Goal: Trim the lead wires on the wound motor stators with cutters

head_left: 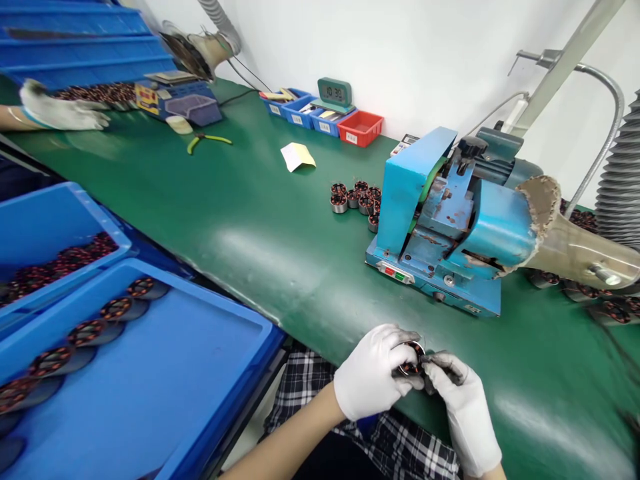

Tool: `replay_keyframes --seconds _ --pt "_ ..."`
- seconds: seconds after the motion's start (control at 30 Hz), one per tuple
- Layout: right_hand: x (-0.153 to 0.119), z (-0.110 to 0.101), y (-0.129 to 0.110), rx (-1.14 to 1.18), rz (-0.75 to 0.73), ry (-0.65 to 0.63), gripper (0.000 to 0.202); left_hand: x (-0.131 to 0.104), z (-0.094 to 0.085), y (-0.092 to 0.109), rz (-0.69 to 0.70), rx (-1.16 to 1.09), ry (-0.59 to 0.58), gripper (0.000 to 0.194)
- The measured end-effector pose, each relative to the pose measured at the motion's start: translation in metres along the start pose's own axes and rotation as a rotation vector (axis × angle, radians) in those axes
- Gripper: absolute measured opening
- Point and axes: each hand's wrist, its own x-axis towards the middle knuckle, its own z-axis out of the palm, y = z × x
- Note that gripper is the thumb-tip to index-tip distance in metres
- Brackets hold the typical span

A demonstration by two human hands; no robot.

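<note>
A motor stator point(411, 359), a metal ring with copper windings and thin wire ends, is held over the front edge of the green bench. My left hand point(379, 369), in a white glove, has its fingers wrapped around the ring from the left. At the stator's right side, the gloved fingers of my right hand point(461, 393) are pinched together, their tips darkened. What lies between those fingertips is too small to make out. Beyond the hands stands a blue belt-and-motor machine point(440, 220), with several stators point(367, 203) grouped on the bench at its left.
A blue tray point(200, 347) with a row of stators sits at the left, beside a blue bin point(75, 200). Along the wall are small bins point(361, 128) and a clock point(335, 91). A co-worker's gloved hand point(60, 110) is at far left, near green-handled pliers point(207, 140).
</note>
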Motion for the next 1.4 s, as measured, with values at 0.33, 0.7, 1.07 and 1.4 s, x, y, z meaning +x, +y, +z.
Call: replay_keyframes --seconds 0.33,0.7,1.07,1.4 --pt "0.001 -0.013 -0.028 -0.347 -0.167 -0.368 0.022 0.009 -0.012 -0.002 -0.045 -0.142 -0.118 0.025" --pt "-0.007 0.013 -0.018 -0.544 -0.501 -0.083 0.011 0.005 -0.005 -0.009 -0.017 -0.173 -0.057 0.024" --pt "-0.003 0.0 -0.009 -0.678 -0.24 0.198 0.024 0.008 -0.007 -0.006 -0.04 -0.194 -0.063 0.032" --pt "-0.028 0.005 -0.003 -0.8 -0.197 0.258 0.024 0.007 -0.007 -0.002 -0.065 -0.167 -0.048 0.026"
